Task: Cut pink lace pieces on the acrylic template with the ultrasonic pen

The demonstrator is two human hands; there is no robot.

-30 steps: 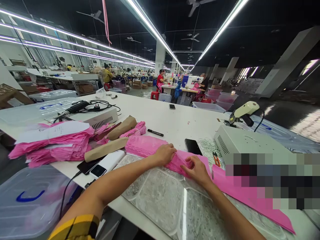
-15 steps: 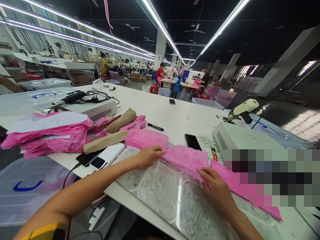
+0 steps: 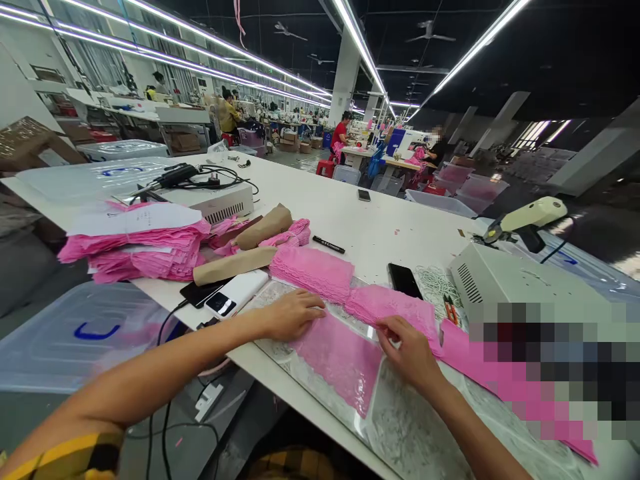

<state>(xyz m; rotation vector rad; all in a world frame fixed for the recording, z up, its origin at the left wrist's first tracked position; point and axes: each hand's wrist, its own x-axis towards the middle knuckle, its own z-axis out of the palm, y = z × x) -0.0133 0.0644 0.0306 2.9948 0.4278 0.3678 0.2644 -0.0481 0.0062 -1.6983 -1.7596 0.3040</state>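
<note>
A single pink lace piece [image 3: 340,360] lies flat on a clear plastic sheet [image 3: 300,383] in front of me. My left hand [image 3: 294,315] has its fingers closed at the piece's upper left corner. At its upper right corner, my right hand [image 3: 407,350] closes thumb and forefinger; the exact grip is partly hidden. Just beyond my fingers lie two stacks: a pink fabric stack [image 3: 313,270] on the left and a pink lace stack [image 3: 397,307] on the right. A long pink strip [image 3: 467,350] runs off to the right, partly blurred out.
Bundled pink pieces [image 3: 140,243] lie at left, near a power bank [image 3: 237,293] and tan rolls [image 3: 235,265]. Beyond the stacks are a marker [image 3: 329,245] and a black phone [image 3: 405,281]. Orange-handled snips [image 3: 451,310] and a grey box [image 3: 520,280] stand right.
Both hands have drawn a lace piece from the right stack towards me, and it now lies on the plastic sheet. My view has shifted slightly left.
</note>
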